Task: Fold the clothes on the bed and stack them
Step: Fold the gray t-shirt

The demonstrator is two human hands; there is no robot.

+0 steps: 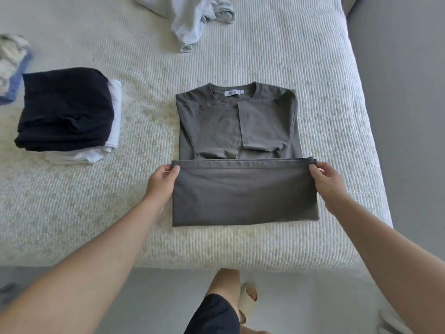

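Grey-brown t-shirt (237, 131), plain, white neck label (232, 93). Bed (313, 92) cover off-white, fine ribbed stripe texture. Stack at left: black garment (65, 109) over white garment (115, 116). Far left, blurry pile (10, 66) in blue, cream and grey. Pale blue-white crumpled clothes (190, 18) at top. Floor (397, 116) grey. Beige slipper (249, 297), dark navy shorts (214, 314).

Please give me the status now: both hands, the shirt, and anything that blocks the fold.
Left hand and right hand: each has a grip on a hem corner. Grey T-shirt: sleeves folded in, bottom half turned up. Nothing in the way.
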